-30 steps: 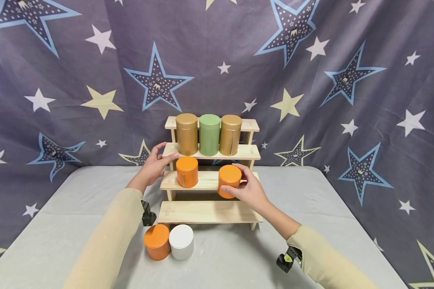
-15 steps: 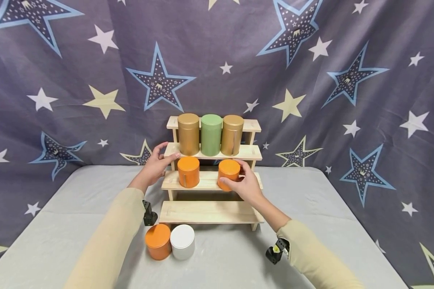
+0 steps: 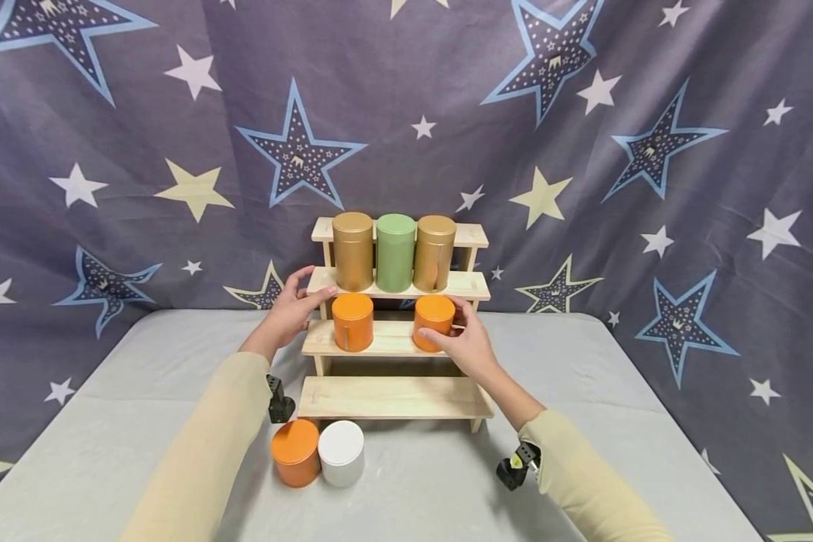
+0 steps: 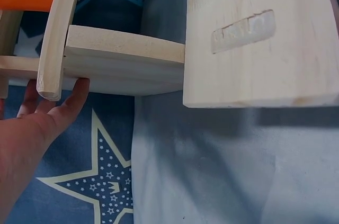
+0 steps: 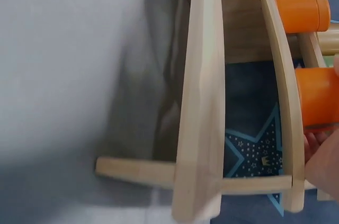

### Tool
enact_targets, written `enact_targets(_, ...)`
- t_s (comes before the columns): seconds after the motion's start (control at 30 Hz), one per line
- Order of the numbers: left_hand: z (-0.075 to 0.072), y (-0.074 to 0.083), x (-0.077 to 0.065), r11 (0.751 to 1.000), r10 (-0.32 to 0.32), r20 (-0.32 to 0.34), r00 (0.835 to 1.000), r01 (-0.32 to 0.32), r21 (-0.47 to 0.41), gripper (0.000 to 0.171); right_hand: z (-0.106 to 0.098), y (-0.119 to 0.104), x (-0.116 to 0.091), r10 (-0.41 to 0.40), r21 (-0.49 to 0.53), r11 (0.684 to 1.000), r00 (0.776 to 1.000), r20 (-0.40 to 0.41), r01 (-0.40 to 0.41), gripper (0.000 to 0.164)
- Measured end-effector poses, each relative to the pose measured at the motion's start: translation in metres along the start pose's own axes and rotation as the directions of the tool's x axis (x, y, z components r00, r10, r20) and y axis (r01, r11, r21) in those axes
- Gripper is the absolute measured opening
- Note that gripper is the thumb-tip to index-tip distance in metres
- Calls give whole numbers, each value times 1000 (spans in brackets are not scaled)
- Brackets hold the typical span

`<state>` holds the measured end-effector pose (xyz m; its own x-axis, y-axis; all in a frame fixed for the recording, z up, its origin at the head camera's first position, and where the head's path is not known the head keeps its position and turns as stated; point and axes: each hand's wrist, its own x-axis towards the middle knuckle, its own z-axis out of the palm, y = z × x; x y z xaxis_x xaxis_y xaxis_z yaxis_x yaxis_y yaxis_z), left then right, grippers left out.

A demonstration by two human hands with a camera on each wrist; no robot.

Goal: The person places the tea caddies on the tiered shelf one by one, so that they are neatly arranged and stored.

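Note:
A wooden step shelf [image 3: 396,399] stands in front of me with several tiers. My left hand [image 3: 287,312] holds the left end of its second tier from the top, thumb at the front edge; in the left wrist view, fingers [image 4: 77,97] reach the wooden frame. On the tier below, my right hand [image 3: 470,342] grips an orange tin [image 3: 433,322] from the right, thumb in front. That tin stands upright near the tier's right end. Another orange tin [image 3: 353,324] stands to its left with a gap between. The right wrist view shows the gripped orange tin [image 5: 318,97] at its right edge.
Above stand two gold tins [image 3: 353,252] with a green tin [image 3: 395,254] between them. An orange tin [image 3: 295,453] and a white tin [image 3: 342,453] stand side by side on the grey cloth [image 3: 433,489], before the shelf's lower left. A starry curtain [image 3: 406,98] hangs behind.
My right hand has brought the orange tin up and back onto the tier, then shifted it slightly right. The left hand stays on the shelf's end.

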<state>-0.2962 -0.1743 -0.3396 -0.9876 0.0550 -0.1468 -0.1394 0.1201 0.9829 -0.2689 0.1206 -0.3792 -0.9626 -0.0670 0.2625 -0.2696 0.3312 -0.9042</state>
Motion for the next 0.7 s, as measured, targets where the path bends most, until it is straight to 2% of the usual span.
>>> enact_targets(0.17, -2, -6, 6, 1000, -12, -10, 1000, 12, -17, 84, -11, 4, -7, -17, -23, 1000, 1000, 14, 18, 78)
enact_targets(0.27, -4, -12, 12, 1000, -9, -23, 1000, 9, 0, 86, -23, 7, -10, -56, -95, 994, 998, 9, 56, 77)
enact_targets(0.37, -5, -16, 17, 999, 5, -36, 999, -3, 50, 88, -35, 13, -12, -113, -212, 971, 994, 10, 113, 73)
enact_targets(0.47, -5, -17, 20, 996, 12, -47, 999, -7, 93, 90, -46, 21, -13, -145, -342, 928, 989, 31, 147, 71)
enact_targets(0.57, -6, -18, 19, 994, 11, -47, 999, -6, 110, 91, -53, 28, -13, -122, -405, 904, 990, 66, 138, 71)
enact_targets(0.7, -10, -18, 11, 992, 1, -8, 1000, 0, 128, 91, -57, 34, -14, -53, -422, 902, 993, 106, 93, 75)
